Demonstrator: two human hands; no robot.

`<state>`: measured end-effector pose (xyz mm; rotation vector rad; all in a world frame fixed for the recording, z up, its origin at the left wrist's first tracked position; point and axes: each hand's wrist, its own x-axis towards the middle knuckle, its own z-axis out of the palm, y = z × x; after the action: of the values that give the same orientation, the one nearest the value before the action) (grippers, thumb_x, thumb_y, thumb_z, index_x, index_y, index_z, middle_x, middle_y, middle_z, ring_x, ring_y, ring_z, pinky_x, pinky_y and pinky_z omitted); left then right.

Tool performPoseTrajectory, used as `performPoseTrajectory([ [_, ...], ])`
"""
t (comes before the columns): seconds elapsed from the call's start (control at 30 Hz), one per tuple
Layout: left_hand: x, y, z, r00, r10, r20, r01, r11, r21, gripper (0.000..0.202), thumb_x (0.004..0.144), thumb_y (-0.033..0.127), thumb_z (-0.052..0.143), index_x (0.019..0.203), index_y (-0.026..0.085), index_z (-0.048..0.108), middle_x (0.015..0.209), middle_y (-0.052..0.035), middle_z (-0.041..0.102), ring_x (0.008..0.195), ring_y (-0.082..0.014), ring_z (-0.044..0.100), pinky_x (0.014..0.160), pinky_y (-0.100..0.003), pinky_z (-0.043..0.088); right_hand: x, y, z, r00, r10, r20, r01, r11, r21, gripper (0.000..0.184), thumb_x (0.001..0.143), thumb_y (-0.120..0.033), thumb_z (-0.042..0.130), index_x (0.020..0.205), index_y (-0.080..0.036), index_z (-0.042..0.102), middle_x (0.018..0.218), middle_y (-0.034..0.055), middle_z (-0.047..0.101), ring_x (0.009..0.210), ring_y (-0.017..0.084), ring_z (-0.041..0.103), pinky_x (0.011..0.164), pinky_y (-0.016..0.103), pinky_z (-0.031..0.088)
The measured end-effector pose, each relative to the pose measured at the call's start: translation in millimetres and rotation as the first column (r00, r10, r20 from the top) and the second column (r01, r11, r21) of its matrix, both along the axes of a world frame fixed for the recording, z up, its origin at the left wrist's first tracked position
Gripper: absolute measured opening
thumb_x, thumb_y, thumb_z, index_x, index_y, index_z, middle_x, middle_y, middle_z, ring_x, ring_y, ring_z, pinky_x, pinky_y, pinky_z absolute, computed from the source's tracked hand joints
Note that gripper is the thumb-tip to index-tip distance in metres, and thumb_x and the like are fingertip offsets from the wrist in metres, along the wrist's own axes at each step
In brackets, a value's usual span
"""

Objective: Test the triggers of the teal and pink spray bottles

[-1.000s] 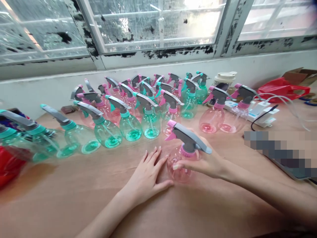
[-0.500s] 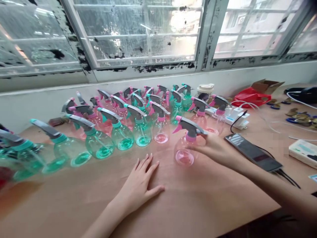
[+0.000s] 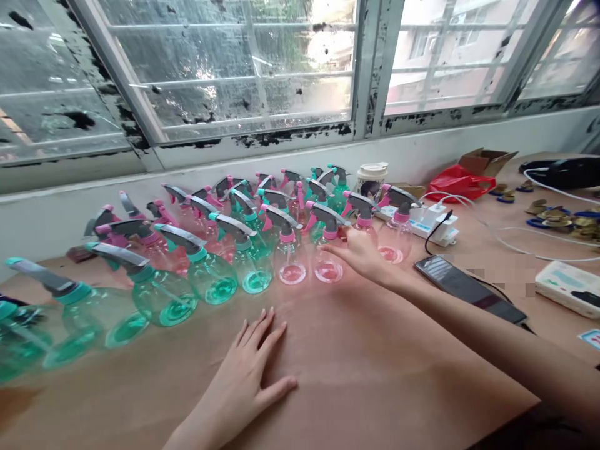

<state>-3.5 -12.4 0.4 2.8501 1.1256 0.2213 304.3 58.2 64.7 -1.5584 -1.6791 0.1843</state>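
Note:
My right hand (image 3: 359,253) is closed around the right side of a clear pink spray bottle (image 3: 327,269) with a grey and pink trigger head. This bottle stands upright in the front row, just right of another pink spray bottle (image 3: 291,256). Part of its right side is hidden by my fingers. My left hand (image 3: 250,362) lies flat on the table (image 3: 356,356), fingers spread, holding nothing. The nearest bottle ahead of it is a green spray bottle (image 3: 255,265). Further green spray bottles (image 3: 213,278) continue the row to the left.
Behind the front row stand several more pink and green bottles along the window wall. At right are a lidded cup (image 3: 372,178), a power strip (image 3: 435,228), a phone (image 3: 469,289), cables, a red plastic bag (image 3: 459,184) and a cardboard box (image 3: 487,162).
My right hand has moved the pink spray bottle left and back, into the front row beside the other pink one. My left hand stays flat on the table. The view has shifted slightly.

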Motion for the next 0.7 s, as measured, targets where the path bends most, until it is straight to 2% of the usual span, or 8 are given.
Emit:
performPoseTrajectory([
  [0.3, -3.0, 0.5, -5.4, 1.0, -0.01, -0.003, 0.011, 0.999, 0.036, 0.076, 0.091, 0.062, 0.056, 0.154, 0.027, 0.03, 0.16, -0.0121, 0.026, 0.142, -0.0389, 0.032, 0.112, -0.059, 0.03, -7.5, 10.8, -1.0, 0.998, -0.019, -0.054, 0.018, 1.0, -0.014, 0.036, 0.085, -0.035, 0.07, 0.109, -0.009, 0.063, 0.101, 0.0174, 0.072, 0.097, 0.032, 0.07, 0.084, 0.042, 0.054],
  [0.4, -3.2, 0.9, -5.8, 1.0, -0.01, -0.009, 0.01, 0.998, 0.058, 0.075, 0.092, 0.061, 0.056, 0.154, 0.027, 0.03, 0.16, -0.0119, 0.027, 0.141, -0.0383, 0.033, 0.111, -0.059, 0.032, -8.5, 8.7, -4.8, 0.996, -0.028, -0.087, 0.027, 1.0, -0.013, 0.049, 0.082, -0.034, 0.073, 0.121, -0.007, 0.059, 0.115, 0.0214, 0.069, 0.11, 0.035, 0.066, 0.092, 0.046, 0.052],
  [0.5, -3.5, 1.9, -5.8, 1.0, -0.015, -0.011, 0.016, 0.996, 0.088, 0.074, 0.093, 0.06, 0.055, 0.154, 0.027, 0.031, 0.159, -0.0122, 0.029, 0.141, -0.0381, 0.035, 0.109, -0.059, 0.035, -2.8, -5.1, -8.8, 0.993, -0.015, -0.12, 0.016, 1.0, 0.009, 0.062, 0.08, -0.037, 0.074, 0.131, -0.009, 0.053, 0.131, 0.0209, 0.061, 0.124, 0.034, 0.059, 0.101, 0.047, 0.049],
  [0.57, -3.8, 2.8, -5.6, 1.0, -0.029, -0.007, 0.03, 0.994, 0.101, 0.074, 0.092, 0.059, 0.056, 0.154, 0.027, 0.032, 0.158, -0.012, 0.029, 0.14, -0.0382, 0.036, 0.109, -0.059, 0.036, 6.7, -20.4, -10.9, 0.986, 0.016, -0.164, -0.007, 0.999, 0.054, 0.057, 0.082, -0.039, 0.072, 0.13, -0.014, 0.055, 0.132, 0.0173, 0.062, 0.123, 0.031, 0.059, 0.101, 0.046, 0.05],
  [0.6, -4.1, 3.3, -5.5, 0.999, -0.036, 0.0, 0.035, 0.994, 0.107, 0.074, 0.092, 0.059, 0.057, 0.154, 0.027, 0.032, 0.158, -0.0116, 0.03, 0.14, -0.0382, 0.037, 0.109, -0.058, 0.036, 13.2, -28.7, -11.6, 0.979, 0.036, -0.202, -0.022, 0.997, 0.071, 0.049, 0.084, -0.04, 0.069, 0.125, -0.015, 0.058, 0.126, 0.0151, 0.066, 0.116, 0.029, 0.064, 0.097, 0.044, 0.053],
  [0.67, -4.9, 4.2, -5.7, 0.999, -0.043, 0.017, 0.041, 0.992, 0.119, 0.075, 0.091, 0.058, 0.059, 0.154, 0.029, 0.031, 0.158, -0.0103, 0.031, 0.139, -0.0381, 0.038, 0.109, -0.058, 0.036, 28.5, -42.9, -12.6, 0.965, 0.053, -0.257, -0.03, 0.995, 0.091, 0.028, 0.087, -0.04, 0.064, 0.104, -0.019, 0.067, 0.108, 0.0099, 0.073, 0.097, 0.025, 0.071, 0.085, 0.04, 0.058],
  [0.7, -5.4, 4.7, -5.9, 0.999, -0.045, 0.025, 0.042, 0.991, 0.127, 0.076, 0.091, 0.058, 0.06, 0.154, 0.03, 0.03, 0.158, -0.0097, 0.032, 0.139, -0.0379, 0.039, 0.11, -0.057, 0.035, 36.9, -47.7, -13.0, 0.965, 0.025, -0.262, 0.003, 0.994, 0.108, 0.024, 0.088, -0.04, 0.063, 0.097, -0.019, 0.068, 0.101, 0.0086, 0.074, 0.09, 0.024, 0.072, 0.079, 0.038, 0.059],
])
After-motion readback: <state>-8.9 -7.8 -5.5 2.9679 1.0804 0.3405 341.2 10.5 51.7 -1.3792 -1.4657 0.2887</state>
